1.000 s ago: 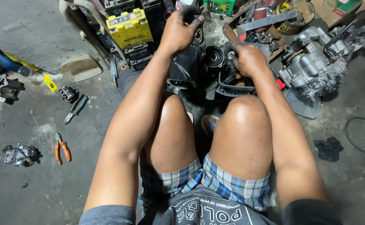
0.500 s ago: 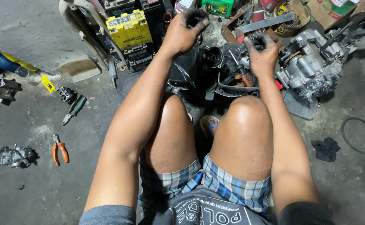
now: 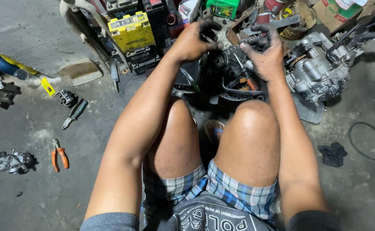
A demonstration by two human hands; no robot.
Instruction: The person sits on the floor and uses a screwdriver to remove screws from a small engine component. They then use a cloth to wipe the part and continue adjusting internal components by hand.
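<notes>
Near the bottom of the frame are plaid shorts [image 3: 221, 192] and bare knees. Pliers [image 3: 59, 155] lie at lower left on the floor [image 3: 33, 196]. Beyond the knees sits a dark engine part [image 3: 221, 79]. Above it, upper centre, the greasy left hand [image 3: 194, 40] is half curled, its hold unclear. The right hand [image 3: 265, 51] pinches a spring [image 3: 251, 39], long axis left to right. A yellow battery [image 3: 132, 30] lies upper left.
</notes>
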